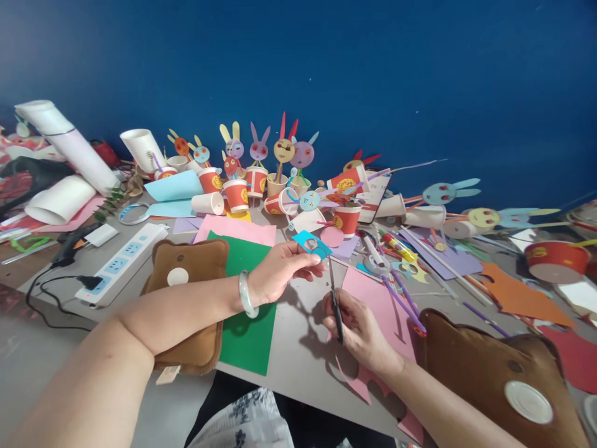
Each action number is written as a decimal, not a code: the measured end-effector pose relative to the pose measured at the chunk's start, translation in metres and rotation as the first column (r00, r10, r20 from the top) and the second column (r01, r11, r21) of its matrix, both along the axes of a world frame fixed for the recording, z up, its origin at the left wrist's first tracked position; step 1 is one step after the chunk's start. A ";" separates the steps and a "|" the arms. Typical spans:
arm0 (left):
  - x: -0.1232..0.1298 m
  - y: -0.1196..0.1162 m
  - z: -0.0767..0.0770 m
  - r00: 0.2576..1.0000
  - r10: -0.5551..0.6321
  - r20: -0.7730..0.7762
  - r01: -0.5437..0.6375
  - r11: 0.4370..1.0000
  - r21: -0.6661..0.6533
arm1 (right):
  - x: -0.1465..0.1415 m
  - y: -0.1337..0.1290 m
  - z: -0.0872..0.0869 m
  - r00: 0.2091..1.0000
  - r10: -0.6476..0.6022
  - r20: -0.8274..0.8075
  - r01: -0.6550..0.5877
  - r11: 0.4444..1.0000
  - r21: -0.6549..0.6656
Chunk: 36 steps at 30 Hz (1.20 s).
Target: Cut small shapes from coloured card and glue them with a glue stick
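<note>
Over the table [293, 358], in from its near edge, the left hand [290, 269] pinches a blue paper piece [323, 250] while the right hand [358, 325] grips scissors [335, 303], their tips by the paper's corner: I'd call this cutting, the next snip wanting the paper held steady.

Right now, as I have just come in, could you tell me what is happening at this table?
A person holds up a small blue paper piece in the left hand and black-handled scissors in the right hand, with the blades close to the paper's edge. A green sheet lies on the table. Farther back, several paper rabbit figures stand in paper cups before a blue wall.
</note>
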State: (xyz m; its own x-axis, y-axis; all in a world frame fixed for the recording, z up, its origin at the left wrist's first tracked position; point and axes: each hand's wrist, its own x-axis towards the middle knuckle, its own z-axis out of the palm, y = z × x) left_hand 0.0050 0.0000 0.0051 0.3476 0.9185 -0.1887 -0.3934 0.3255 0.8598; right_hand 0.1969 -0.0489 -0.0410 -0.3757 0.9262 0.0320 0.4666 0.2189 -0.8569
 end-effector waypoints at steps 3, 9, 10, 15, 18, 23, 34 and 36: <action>0.001 -0.002 0.001 0.999 -0.035 -0.002 0.035 0.999 -0.013 | -0.001 0.000 -0.001 1.000 0.000 -0.012 0.000 1.000 -0.010; 0.002 -0.006 0.003 0.997 -0.081 -0.016 0.081 0.996 -0.033 | -0.002 0.000 -0.001 0.998 0.005 -0.065 -0.010 0.997 -0.075; 0.002 -0.006 0.003 0.996 -0.086 -0.017 0.086 0.996 -0.035 | -0.002 0.000 -0.001 0.997 0.002 -0.079 -0.008 0.997 -0.082; 0.002 -0.006 0.002 0.994 -0.112 -0.017 0.111 0.993 -0.040 | -0.004 0.000 0.001 0.993 -0.002 -0.114 -0.009 0.995 -0.095; 0.002 -0.007 0.002 0.992 -0.126 -0.015 0.125 0.991 -0.046 | -0.003 0.000 0.001 0.993 0.017 -0.115 -0.023 0.998 -0.053; 0.002 -0.007 0.002 0.987 -0.157 -0.026 0.156 0.987 -0.032 | -0.002 0.000 0.001 0.991 0.039 -0.128 -0.039 0.999 -0.003; 0.002 -0.008 0.002 0.987 -0.162 -0.020 0.162 0.986 -0.035 | 0.000 0.000 0.001 0.991 0.067 -0.116 -0.062 0.997 0.045; 0.002 -0.007 0.001 0.985 -0.169 -0.023 0.169 0.985 -0.026 | 0.000 0.000 0.001 0.990 0.063 -0.123 -0.058 0.997 0.044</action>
State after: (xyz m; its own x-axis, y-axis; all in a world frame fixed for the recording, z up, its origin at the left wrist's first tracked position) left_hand 0.0065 -0.0074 0.0057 0.4922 0.8421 -0.2204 -0.3095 0.4059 0.8599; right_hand 0.1966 -0.0488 -0.0405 -0.4218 0.8988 0.1192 0.3416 0.2793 -0.8974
